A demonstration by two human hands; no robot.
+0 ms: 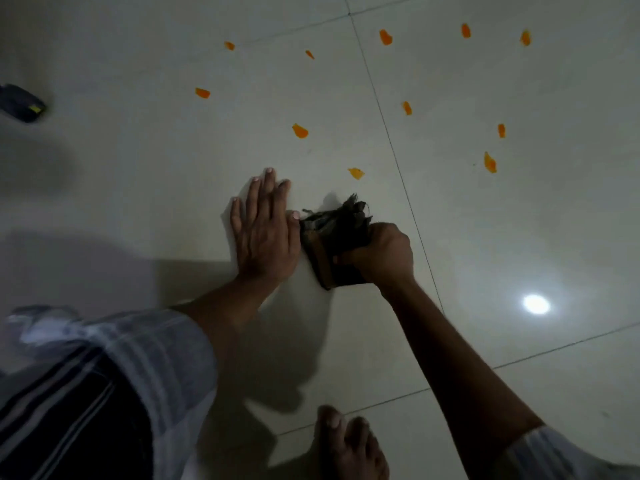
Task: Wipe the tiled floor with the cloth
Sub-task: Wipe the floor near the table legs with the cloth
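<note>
A dark, frayed cloth (pixel 332 233) lies bunched on the pale tiled floor (pixel 138 161) near the middle of the view. My right hand (pixel 381 254) is clenched on the cloth's near right side. My left hand (pixel 265 226) lies flat on the tile just left of the cloth, fingers spread, its thumb touching the cloth's edge. Several orange scraps, such as one scrap (pixel 356 173) just beyond the cloth, are scattered over the tiles farther out.
A dark object (pixel 22 102) lies at the far left edge. My bare foot (pixel 349 445) stands at the bottom centre, and a striped garment (pixel 86 393) covers the bottom left. A lamp's reflection (pixel 536 304) shines on the tile at the right.
</note>
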